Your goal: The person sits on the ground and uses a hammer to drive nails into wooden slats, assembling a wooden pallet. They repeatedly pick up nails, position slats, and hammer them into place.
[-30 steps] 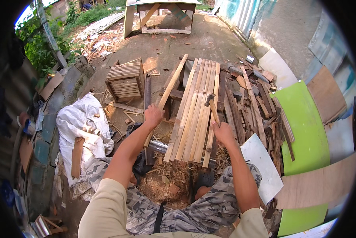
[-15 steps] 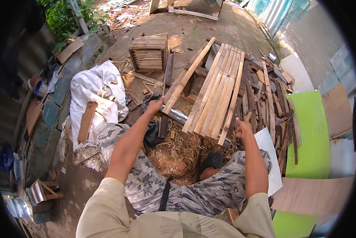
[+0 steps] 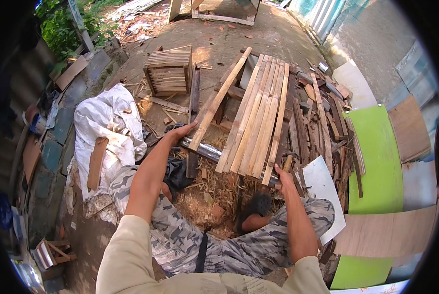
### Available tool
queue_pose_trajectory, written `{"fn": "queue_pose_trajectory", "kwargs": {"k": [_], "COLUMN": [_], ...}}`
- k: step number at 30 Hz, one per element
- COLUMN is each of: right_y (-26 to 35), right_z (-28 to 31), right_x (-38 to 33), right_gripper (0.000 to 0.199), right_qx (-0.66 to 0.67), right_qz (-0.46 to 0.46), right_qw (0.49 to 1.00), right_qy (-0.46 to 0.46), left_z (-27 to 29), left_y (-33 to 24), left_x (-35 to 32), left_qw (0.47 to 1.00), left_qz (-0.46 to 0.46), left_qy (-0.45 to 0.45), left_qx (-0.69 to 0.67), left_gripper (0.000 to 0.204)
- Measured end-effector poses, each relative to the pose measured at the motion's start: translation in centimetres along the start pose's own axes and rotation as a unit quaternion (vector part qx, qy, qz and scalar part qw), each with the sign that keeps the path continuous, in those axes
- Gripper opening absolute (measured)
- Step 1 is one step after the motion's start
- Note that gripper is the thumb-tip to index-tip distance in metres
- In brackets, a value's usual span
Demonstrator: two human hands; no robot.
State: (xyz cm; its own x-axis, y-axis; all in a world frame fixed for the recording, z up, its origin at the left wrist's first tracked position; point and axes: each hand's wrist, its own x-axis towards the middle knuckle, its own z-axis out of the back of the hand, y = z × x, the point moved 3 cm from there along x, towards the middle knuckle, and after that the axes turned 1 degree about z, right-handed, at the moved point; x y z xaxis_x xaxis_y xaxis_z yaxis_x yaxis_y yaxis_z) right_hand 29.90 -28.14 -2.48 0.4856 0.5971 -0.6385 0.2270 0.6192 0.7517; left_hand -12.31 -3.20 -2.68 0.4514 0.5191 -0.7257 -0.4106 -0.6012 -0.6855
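Note:
In front of my legs slopes a wooden frame (image 3: 221, 111) with several light bamboo slats (image 3: 255, 115) lying lengthwise on it. One bamboo slat (image 3: 222, 98) lies apart at the left, leaving a gap. My left hand (image 3: 182, 131) is closed at the frame's near left corner, beside that slat; some fingers are hidden. At the near right corner, my right hand (image 3: 284, 177) is closed around a hammer's wooden handle (image 3: 288, 162), its fingers close to the rightmost slat's end. A dark, partly shiny crossbar (image 3: 205, 149) runs under the slats' near ends.
A slatted wooden crate (image 3: 168, 71) stands beyond the frame, at left. Wood scraps (image 3: 322, 115) pile up at right, by a green panel (image 3: 376, 157) and a white sheet (image 3: 322, 188). A white sack (image 3: 106, 125) lies left. Shavings (image 3: 207, 198) cover the ground between my feet.
My right hand has come down and left, with the hammer, to the frame's near right corner. My left hand stays at the left corner. The whole view has shifted slightly.

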Motion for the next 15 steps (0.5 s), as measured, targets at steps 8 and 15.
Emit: {"fn": "queue_pose_trajectory", "kwargs": {"k": [8, 15], "right_y": [-1.5, -4.4], "right_z": [-0.1, 0.2], "right_x": [-3.3, -0.1], "right_gripper": [0.052, 0.040], "right_qx": [0.145, 0.210], "right_qz": [-0.116, -0.038], "right_qw": [0.975, 0.975], "right_qy": [0.119, 0.067], "left_z": [-0.9, 0.2], "left_y": [-1.0, -0.2], "left_x": [2.3, 4.9], "left_qw": [0.986, 0.997], "left_qz": [-0.037, -0.064], "left_qy": [-0.130, -0.035], "left_qx": [0.101, -0.034], "left_gripper": [0.098, 0.070]}}
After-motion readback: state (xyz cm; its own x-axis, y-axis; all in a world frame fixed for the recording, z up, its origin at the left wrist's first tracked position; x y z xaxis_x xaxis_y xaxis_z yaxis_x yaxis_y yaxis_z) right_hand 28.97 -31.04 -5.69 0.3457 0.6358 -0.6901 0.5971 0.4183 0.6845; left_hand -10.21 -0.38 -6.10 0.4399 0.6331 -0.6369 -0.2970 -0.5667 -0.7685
